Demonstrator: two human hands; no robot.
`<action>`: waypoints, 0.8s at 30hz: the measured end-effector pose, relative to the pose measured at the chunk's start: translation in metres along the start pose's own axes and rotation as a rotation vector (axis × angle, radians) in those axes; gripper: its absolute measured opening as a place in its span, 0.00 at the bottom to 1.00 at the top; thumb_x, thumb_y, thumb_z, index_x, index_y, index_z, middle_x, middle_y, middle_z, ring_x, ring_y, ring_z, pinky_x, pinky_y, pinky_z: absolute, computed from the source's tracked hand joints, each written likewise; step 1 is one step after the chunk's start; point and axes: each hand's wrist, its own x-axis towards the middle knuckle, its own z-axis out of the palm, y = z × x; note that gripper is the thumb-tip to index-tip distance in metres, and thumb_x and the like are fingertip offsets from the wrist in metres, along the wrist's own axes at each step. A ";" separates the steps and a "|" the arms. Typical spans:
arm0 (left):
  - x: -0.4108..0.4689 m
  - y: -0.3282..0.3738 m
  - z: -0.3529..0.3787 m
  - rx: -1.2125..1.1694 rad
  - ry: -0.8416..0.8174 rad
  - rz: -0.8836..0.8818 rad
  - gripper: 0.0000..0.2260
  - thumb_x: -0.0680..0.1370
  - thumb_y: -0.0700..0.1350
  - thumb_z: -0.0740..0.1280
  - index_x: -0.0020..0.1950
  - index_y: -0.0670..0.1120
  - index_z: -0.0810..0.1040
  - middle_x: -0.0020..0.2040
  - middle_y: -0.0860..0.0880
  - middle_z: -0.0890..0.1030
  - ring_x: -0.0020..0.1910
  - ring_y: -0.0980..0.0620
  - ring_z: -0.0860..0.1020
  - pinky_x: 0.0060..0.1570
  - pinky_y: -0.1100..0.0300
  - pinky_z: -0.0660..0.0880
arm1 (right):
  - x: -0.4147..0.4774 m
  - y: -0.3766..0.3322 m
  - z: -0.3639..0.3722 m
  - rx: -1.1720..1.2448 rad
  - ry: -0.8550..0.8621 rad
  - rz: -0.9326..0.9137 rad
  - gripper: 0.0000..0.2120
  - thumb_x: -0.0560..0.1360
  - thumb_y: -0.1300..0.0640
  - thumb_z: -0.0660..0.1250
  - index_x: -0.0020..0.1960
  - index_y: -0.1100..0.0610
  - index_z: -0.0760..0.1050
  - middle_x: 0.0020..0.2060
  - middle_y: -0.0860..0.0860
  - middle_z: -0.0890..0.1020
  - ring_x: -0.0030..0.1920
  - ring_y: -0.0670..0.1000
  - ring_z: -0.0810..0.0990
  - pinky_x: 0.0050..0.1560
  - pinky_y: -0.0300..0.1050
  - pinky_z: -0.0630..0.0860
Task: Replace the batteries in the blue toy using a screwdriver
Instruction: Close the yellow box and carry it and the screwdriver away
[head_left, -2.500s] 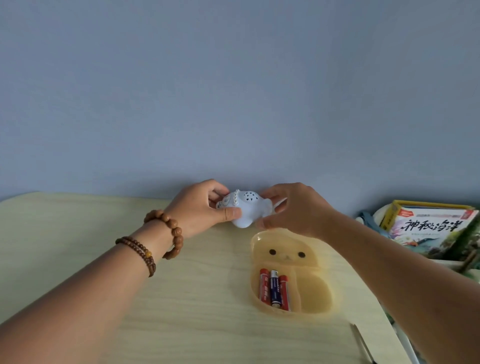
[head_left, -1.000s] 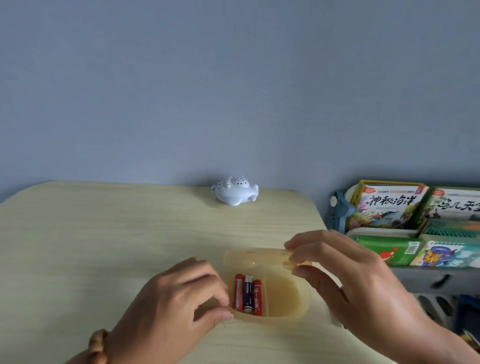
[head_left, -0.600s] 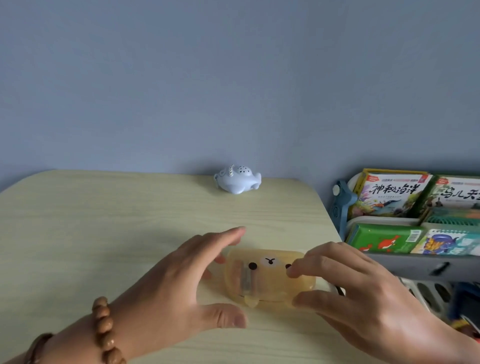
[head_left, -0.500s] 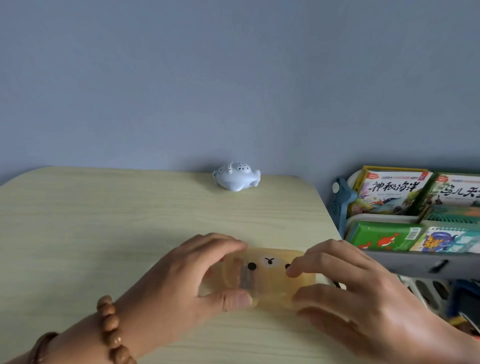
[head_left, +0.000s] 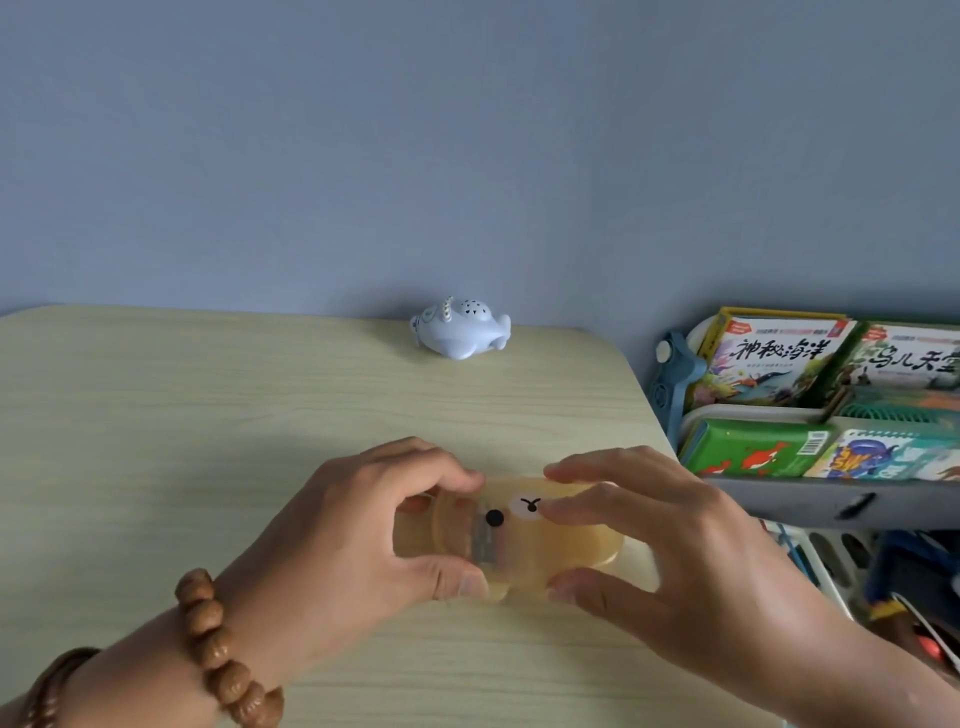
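Observation:
The blue toy (head_left: 460, 334), a small pale-blue fish shape, sits alone at the table's far edge by the wall. Near me lies a translucent yellow case (head_left: 524, 545) with a bear face on its lid, lid down. Batteries show dimly through the plastic at its left part. My left hand (head_left: 358, 530) grips the case's left end, thumb at the near edge and fingers over the far edge. My right hand (head_left: 660, 540) grips the right end the same way. No screwdriver is in view.
The light wooden table (head_left: 208, 415) ends at a rounded corner on the right. Beyond it stands a rack (head_left: 779, 415) with several picture books and boxes. A blue-grey wall rises just behind the table.
The toy was set down at the back of the table. Both hands came to the yellow case, folded its lid shut over the batteries, and now clasp it from both ends.

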 end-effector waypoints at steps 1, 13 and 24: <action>-0.001 -0.001 0.000 -0.012 0.000 -0.001 0.28 0.60 0.66 0.76 0.58 0.59 0.79 0.57 0.63 0.80 0.56 0.61 0.81 0.56 0.58 0.79 | -0.001 -0.001 -0.001 -0.017 -0.009 0.001 0.20 0.70 0.33 0.68 0.60 0.37 0.77 0.64 0.32 0.74 0.64 0.37 0.73 0.55 0.37 0.74; 0.023 0.015 -0.032 -0.071 -0.136 0.198 0.25 0.77 0.64 0.66 0.73 0.63 0.65 0.72 0.67 0.67 0.68 0.66 0.71 0.63 0.71 0.69 | 0.027 -0.023 -0.054 0.076 0.004 0.032 0.24 0.75 0.36 0.67 0.69 0.40 0.72 0.69 0.34 0.70 0.69 0.40 0.72 0.59 0.37 0.76; 0.116 0.206 -0.347 -0.062 -0.029 0.208 0.30 0.70 0.65 0.73 0.69 0.61 0.71 0.63 0.66 0.78 0.61 0.67 0.77 0.58 0.71 0.72 | 0.187 -0.185 -0.325 0.198 0.198 0.155 0.24 0.66 0.39 0.76 0.61 0.40 0.78 0.54 0.35 0.82 0.52 0.37 0.82 0.49 0.26 0.73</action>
